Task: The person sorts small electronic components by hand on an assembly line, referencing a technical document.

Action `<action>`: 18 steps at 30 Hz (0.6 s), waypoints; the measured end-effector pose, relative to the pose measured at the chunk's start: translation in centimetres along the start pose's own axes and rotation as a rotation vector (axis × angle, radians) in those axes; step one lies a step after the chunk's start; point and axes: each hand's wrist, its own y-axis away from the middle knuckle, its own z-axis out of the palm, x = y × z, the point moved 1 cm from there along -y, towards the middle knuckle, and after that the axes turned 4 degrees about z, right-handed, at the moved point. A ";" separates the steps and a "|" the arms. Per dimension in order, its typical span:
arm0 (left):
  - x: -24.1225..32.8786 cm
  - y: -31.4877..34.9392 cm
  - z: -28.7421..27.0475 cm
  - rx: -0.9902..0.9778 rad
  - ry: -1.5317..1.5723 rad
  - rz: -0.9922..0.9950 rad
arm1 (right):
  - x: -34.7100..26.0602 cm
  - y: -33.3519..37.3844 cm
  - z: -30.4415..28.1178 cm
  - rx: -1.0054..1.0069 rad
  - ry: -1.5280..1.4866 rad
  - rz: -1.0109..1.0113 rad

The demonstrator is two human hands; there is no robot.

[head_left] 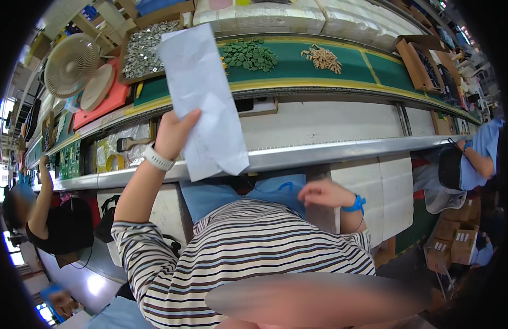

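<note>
1. A green belt (331, 66) is running along the long bench, carrying a heap of green discs (248, 55) and a smaller heap of tan pieces (322, 58).
2. A white sheet (202, 98) is standing up over the bench edge, covering part of the belt.
3. The left hand (174, 131) is pinching the sheet's lower left edge, thumb on its face.
4. The right hand (322, 193) is resting low by the blue cloth (248, 194), fingers loosely curled, grasping nothing.
5. A fan (72, 64) is sitting at far left.
</note>
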 end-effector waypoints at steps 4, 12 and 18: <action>0.2 1.4 2.4 -0.037 -0.361 0.153 | -9.5 -2.5 2.4 0.503 0.376 -0.501; 2.6 5.3 7.1 -0.106 -0.342 0.322 | -14.9 -9.6 4.8 0.663 0.413 -0.684; 2.1 5.1 6.3 -0.016 -0.369 0.379 | -13.2 -11.1 -0.2 0.694 0.291 -0.663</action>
